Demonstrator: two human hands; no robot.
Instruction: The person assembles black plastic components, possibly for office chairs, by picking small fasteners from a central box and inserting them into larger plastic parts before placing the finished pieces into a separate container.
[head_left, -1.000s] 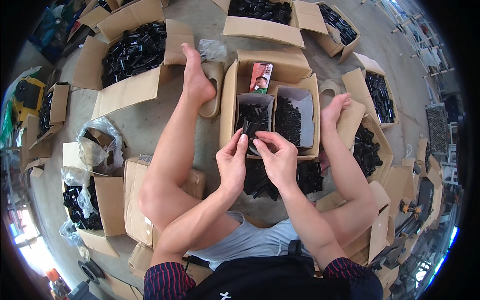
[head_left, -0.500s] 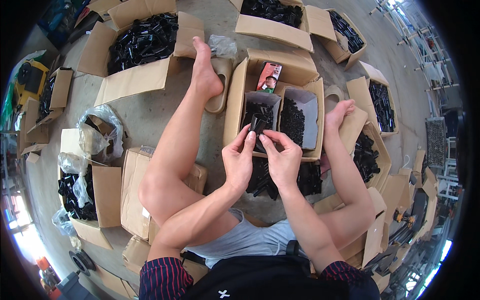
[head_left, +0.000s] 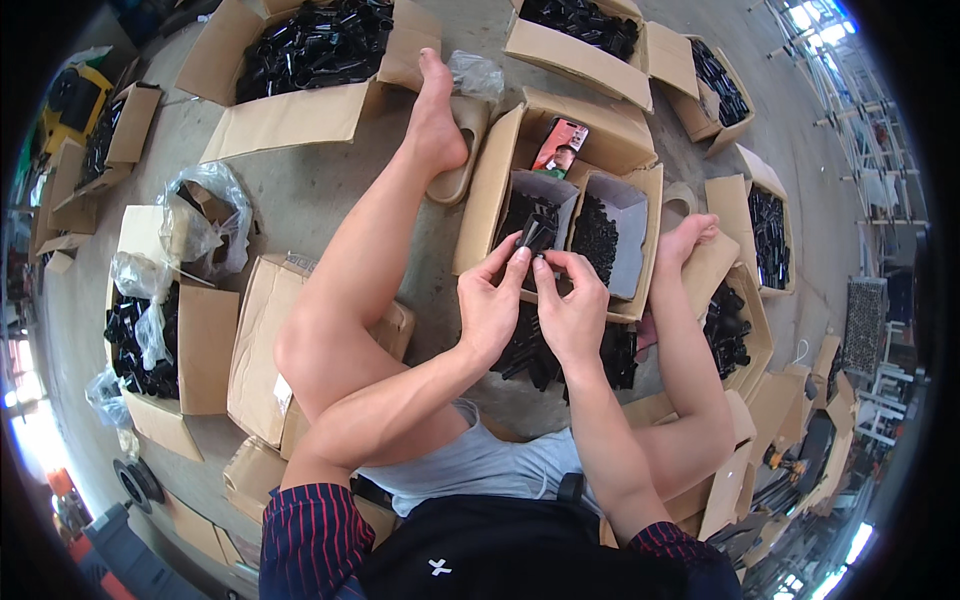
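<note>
Between my fingers is a glossy black plastic tube-like part (head_left: 537, 232), held over the near edge of a cardboard box (head_left: 487, 190). My left hand (head_left: 492, 300) pinches it from the left, thumb and fingertips closed on it. From the right, the thumb and forefinger of my right hand (head_left: 573, 305) close at its lower end; whether a tiny piece sits there is hidden. Inside the box stand two grey trays: the left tray (head_left: 555, 188) holds small black pieces, partly behind the part, and the right tray (head_left: 628, 230) holds many small black pieces (head_left: 594, 235).
A phone (head_left: 560, 147) with a lit screen leans at the box's back. Black tubes (head_left: 527, 345) lie on the floor below my hands. Open cartons of black parts surround me, including a large carton (head_left: 285, 130) at far left and a carton (head_left: 210, 350) at left.
The view has shifted, so the scene sits slightly differently. The black part has tilted in my fingers, its upper end now leaning right; both hands still pinch it.
</note>
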